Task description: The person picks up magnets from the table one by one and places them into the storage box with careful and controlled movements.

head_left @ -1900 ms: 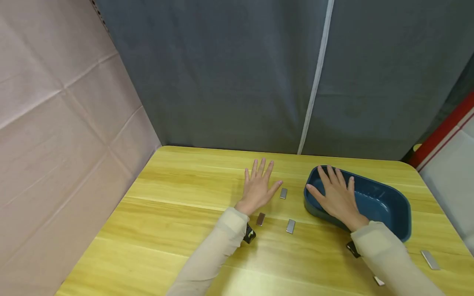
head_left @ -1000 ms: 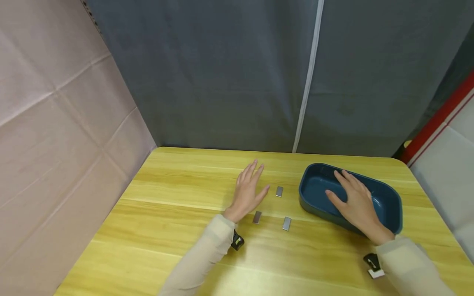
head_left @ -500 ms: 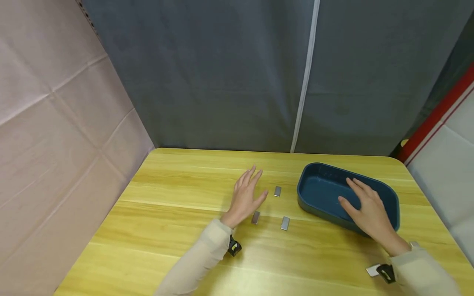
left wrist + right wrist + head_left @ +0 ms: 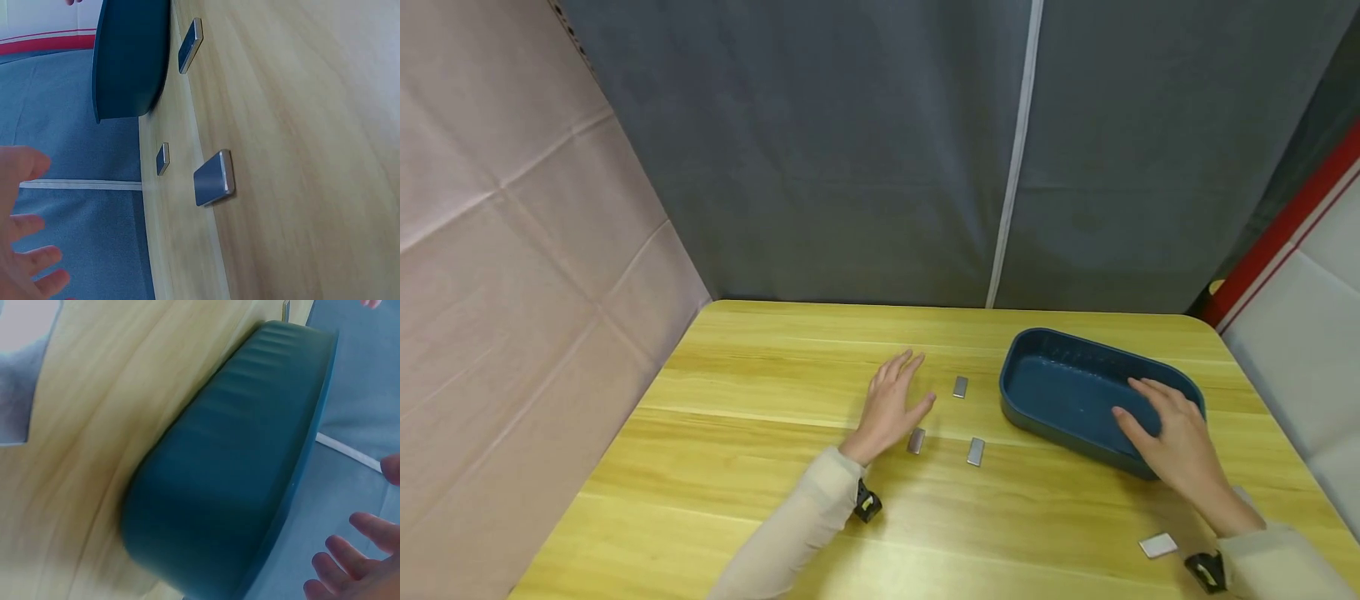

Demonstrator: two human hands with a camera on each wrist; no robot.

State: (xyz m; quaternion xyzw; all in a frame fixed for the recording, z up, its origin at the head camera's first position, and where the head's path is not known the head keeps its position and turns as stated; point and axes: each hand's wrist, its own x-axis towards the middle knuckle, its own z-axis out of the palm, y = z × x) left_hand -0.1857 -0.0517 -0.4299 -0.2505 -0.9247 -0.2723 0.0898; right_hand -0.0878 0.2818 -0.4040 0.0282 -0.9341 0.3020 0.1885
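Observation:
My left hand (image 4: pixel 886 408) hovers over the table with relaxed, spread fingers and holds nothing. Closest to it lies a small brownish flat rectangular piece (image 4: pixel 916 441). A grey piece (image 4: pixel 960 387) and a silver piece (image 4: pixel 975 452) of the same shape lie to its right, and the left wrist view shows all three, the nearest piece (image 4: pixel 214 179) being largest. Over the right end of a dark blue oblong bin (image 4: pixel 1075 437) is my right hand (image 4: pixel 1183 446), fingers loosely bent and nothing in them. In the right wrist view its fingers show beside the bin's wall (image 4: pixel 231 444).
Near the right forearm lies a whitish flat piece (image 4: pixel 1157 546); another piece (image 4: pixel 1243 497) is mostly hidden behind that arm. The wooden table (image 4: pixel 737 467) meets a grey curtain (image 4: pixel 850 167) at the back and a pale cloth wall (image 4: pixel 535 275) on the left.
The right hand has moved right and nearer me across the bin, uncovering the whitish piece. The left hand has drawn back slightly, and both hands' spread fingers have relaxed. The view has shifted a little.

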